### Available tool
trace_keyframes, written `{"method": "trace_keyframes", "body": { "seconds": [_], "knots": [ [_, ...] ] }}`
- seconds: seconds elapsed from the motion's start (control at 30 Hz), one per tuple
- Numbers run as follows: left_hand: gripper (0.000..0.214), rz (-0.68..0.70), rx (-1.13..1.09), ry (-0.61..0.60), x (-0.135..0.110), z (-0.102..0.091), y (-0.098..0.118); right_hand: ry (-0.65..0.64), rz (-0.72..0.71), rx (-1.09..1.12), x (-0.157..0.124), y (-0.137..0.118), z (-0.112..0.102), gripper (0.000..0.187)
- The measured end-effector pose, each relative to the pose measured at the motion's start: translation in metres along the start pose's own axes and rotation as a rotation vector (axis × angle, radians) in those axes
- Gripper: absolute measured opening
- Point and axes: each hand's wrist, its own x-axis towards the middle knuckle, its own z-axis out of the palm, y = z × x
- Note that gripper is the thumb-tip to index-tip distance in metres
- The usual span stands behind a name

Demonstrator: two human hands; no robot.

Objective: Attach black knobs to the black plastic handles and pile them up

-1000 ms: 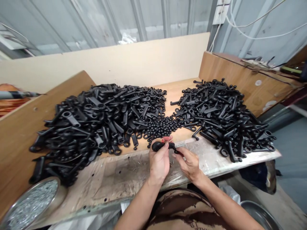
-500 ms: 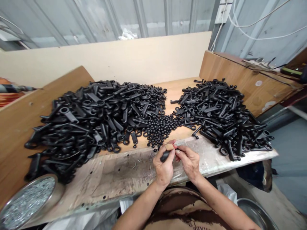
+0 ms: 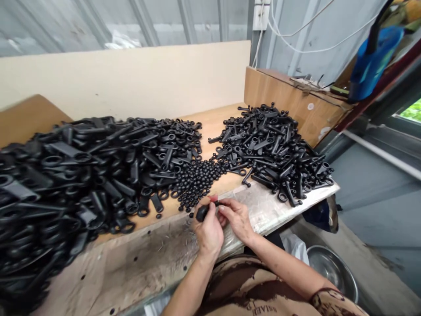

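My left hand (image 3: 208,230) is closed around a black crank handle (image 3: 201,213), whose wide end sticks out past the thumb. At the handle's other end, the thumb and forefinger of my right hand (image 3: 237,218) pinch together; what sits between them is too small to make out. Something red shows at the left fingertips. Just beyond my hands lies a heap of small black balls (image 3: 199,177). A large pile of black crank handles (image 3: 108,162) spreads to the left. On the right is a smaller pile of handles with knobs on their ends (image 3: 269,149).
Thin metal pins (image 3: 161,247) lie scattered on the worn, covered front strip of the bench (image 3: 125,272). A wooden box (image 3: 286,101) stands at the back right, near a blue container (image 3: 375,61). Below on the right is a metal basin (image 3: 332,267).
The view has swung to the right, so the bowl of metal bits at the left has left the picture and the blue container has come in. Both hands keep nearly the same hold.
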Motion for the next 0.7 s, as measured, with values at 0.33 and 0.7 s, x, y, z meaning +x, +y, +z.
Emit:
{"method": "trace_keyframes", "body": {
  "seconds": [0.33, 0.7],
  "knots": [
    [0.036, -0.570, -0.122, -0.420, -0.011, -0.013, 0.014, -0.097, -0.340, -0.514, -0.002, -0.019, -0.053, 0.022],
    [0.010, -0.570, 0.312, -0.394, -0.013, -0.020, 0.008, -0.256, -0.263, -0.450, -0.010, -0.039, -0.067, 0.015]
  ]
}}
